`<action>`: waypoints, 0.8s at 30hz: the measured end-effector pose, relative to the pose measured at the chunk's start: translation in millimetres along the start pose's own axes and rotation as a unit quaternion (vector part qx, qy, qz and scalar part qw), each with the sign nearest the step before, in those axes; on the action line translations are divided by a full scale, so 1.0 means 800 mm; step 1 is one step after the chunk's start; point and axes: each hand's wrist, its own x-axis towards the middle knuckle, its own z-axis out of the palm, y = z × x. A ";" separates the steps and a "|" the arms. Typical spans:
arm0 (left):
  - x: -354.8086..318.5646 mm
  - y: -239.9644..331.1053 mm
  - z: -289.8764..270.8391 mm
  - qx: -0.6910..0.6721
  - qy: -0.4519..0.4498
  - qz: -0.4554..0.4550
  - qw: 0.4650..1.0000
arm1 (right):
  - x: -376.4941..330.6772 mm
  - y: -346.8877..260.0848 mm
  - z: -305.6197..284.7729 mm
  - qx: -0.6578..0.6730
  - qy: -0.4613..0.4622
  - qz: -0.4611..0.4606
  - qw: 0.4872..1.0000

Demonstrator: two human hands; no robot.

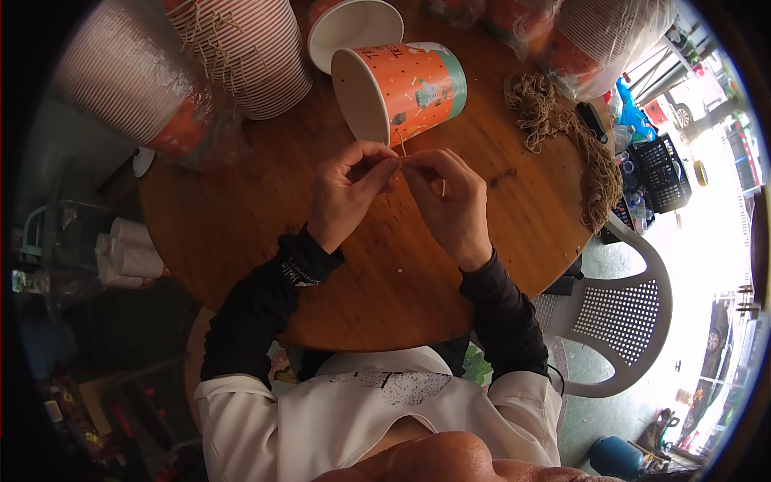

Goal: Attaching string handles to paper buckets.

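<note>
My left hand [349, 193] and my right hand [451, 201] meet over the middle of the round wooden table, fingertips nearly touching. Each pinches a thin tan string [404, 149], which runs up toward the rim of an orange paper bucket [426, 92]. That bucket lies on its side just beyond my fingers, its white mouth facing left and its base banded in green. Where the string joins the bucket, I cannot make out. Behind it another paper bucket [353, 32] lies with its white inside showing.
Tall stacks of nested paper buckets [249, 56] stand at the back left, some strings hanging over one. More wrapped buckets [598, 48] are at the back right. A tangled bundle of tan strings [554, 120] lies along the table's right edge, near a grey plastic chair [618, 317] and a black crate [662, 173].
</note>
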 end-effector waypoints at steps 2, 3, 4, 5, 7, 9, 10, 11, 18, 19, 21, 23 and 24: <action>0.002 -0.001 -0.003 0.017 0.003 0.011 1.000 | 0.003 0.000 0.002 -0.001 -0.001 -0.001 1.000; 0.003 -0.003 -0.003 0.086 -0.001 0.086 0.993 | 0.003 0.000 0.001 0.000 0.000 -0.004 1.000; 0.003 -0.004 -0.004 0.155 -0.004 0.159 0.975 | 0.002 0.000 0.001 0.001 0.000 -0.005 1.000; 0.003 -0.004 -0.004 0.155 -0.004 0.159 0.975 | 0.002 0.000 0.001 0.006 0.000 0.005 1.000; 0.003 -0.003 -0.001 0.222 0.002 0.230 0.948 | 0.002 0.002 0.000 0.010 0.000 0.015 1.000; 0.002 -0.003 -0.003 0.185 -0.011 0.185 0.965 | 0.001 0.006 0.001 0.029 0.002 0.019 0.999; 0.002 -0.002 -0.005 0.148 -0.024 0.138 0.979 | 0.001 0.008 0.001 0.029 0.002 0.018 0.999; 0.003 -0.003 -0.007 0.148 -0.024 0.139 0.979 | 0.001 0.009 0.001 0.041 0.003 0.019 0.999; 0.004 -0.008 -0.020 -0.216 -0.103 -0.149 0.959 | -0.001 0.014 0.006 0.078 -0.013 0.051 0.996; 0.004 -0.006 -0.019 -0.274 -0.112 -0.199 0.934 | -0.002 0.014 0.006 0.078 -0.013 0.051 0.996; 0.004 -0.007 -0.019 -0.288 -0.100 -0.203 0.930 | -0.003 0.014 0.005 0.083 -0.015 0.047 0.995; 0.005 -0.009 -0.020 -0.301 -0.087 -0.208 0.927 | 0.001 0.014 0.006 0.073 -0.007 0.001 0.997; 0.005 -0.010 -0.020 -0.292 -0.087 -0.201 0.931 | 0.002 0.014 0.005 0.062 0.002 -0.044 0.997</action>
